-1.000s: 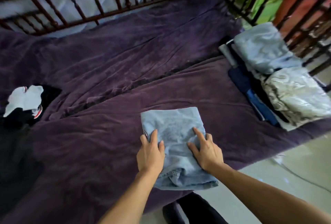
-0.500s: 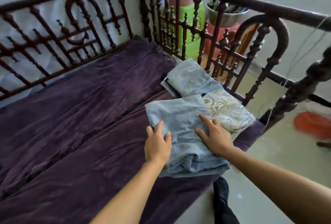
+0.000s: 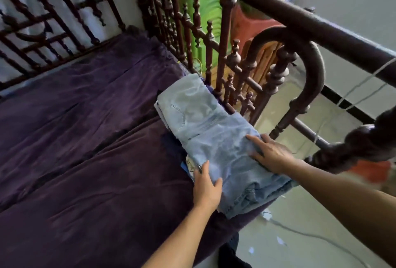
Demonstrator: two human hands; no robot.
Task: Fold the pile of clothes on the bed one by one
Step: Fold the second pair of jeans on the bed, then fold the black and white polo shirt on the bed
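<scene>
Pressing folded jeans (image 3: 225, 152), right hand (image 3: 272, 154) flat atop, left hand (image 3: 206, 186) (also flat) at edge.

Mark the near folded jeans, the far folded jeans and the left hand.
near folded jeans (image 3: 222, 156), head view, middle of top fold.
far folded jeans (image 3: 190, 106), head view, beside pocket stitching.
left hand (image 3: 206, 188), head view, back of hand.

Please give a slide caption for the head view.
Left hand and right hand rest on folded jeans atop a stack by the rail.
</scene>
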